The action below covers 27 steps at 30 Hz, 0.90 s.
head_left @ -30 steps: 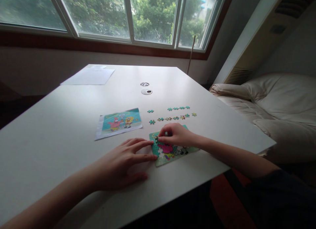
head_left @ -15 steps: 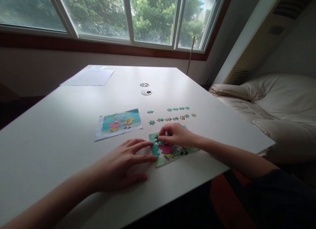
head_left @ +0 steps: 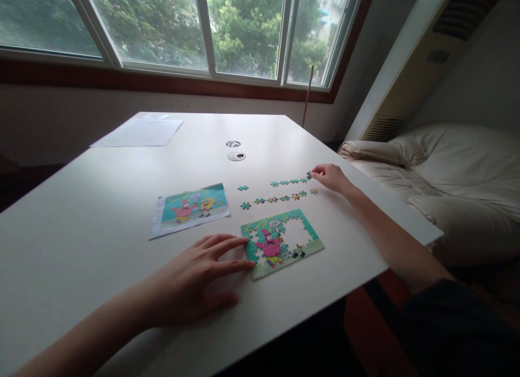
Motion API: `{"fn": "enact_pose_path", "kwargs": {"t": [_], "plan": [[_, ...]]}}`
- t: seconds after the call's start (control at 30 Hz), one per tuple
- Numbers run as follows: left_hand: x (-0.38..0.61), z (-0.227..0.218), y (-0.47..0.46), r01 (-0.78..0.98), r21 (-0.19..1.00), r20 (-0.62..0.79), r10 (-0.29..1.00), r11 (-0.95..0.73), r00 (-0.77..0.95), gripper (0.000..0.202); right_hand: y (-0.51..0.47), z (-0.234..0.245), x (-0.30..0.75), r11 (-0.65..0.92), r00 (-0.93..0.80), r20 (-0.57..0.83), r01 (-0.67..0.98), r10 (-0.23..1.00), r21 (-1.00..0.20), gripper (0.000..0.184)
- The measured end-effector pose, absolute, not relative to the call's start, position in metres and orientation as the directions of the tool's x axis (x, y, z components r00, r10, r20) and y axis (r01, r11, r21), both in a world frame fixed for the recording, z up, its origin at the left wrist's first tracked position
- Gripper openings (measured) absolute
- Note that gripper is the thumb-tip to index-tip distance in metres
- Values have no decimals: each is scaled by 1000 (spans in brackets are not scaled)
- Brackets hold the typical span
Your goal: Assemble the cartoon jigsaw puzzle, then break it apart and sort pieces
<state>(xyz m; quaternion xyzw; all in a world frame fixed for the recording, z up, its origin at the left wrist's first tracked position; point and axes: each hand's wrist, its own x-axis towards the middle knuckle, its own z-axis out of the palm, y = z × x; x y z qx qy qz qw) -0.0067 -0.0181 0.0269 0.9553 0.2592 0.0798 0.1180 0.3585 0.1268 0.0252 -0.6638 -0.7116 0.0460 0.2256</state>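
A partly filled cartoon jigsaw puzzle [head_left: 284,241] lies near the front edge of the white table [head_left: 101,214], with a bare gap in its upper right. My left hand [head_left: 195,277] rests flat with fingers spread, its fingertips touching the puzzle's left edge. My right hand [head_left: 331,176] reaches to the far right end of two rows of loose puzzle pieces [head_left: 284,190], its fingers pinched on the last green piece [head_left: 309,175] of the back row. A printed reference picture [head_left: 190,208] of the same cartoon lies left of the puzzle.
A white sheet of paper [head_left: 138,132] lies at the table's far left. Two round cable ports [head_left: 236,156] sit mid-table. A cream sofa [head_left: 459,176] stands right of the table. Windows run along the back wall, and a thin stick [head_left: 305,101] leans there.
My right hand has left the puzzle's top edge and moved back and right to the end of the loose pieces. The view shifted slightly right. My left hand stayed put.
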Motion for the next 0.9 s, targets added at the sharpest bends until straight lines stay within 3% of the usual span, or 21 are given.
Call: {"fn": "enact_pose_path", "kwargs": {"t": [0.37, 0.9], "plan": [[-7, 29, -19, 494, 227, 48, 516, -839, 855, 44, 143, 8, 382, 25, 35, 137, 911, 990, -411, 25], [-8, 26, -19, 487, 211, 62, 509, -848, 859, 45, 144, 6, 381, 6, 78, 164, 889, 983, -458, 23]]}}
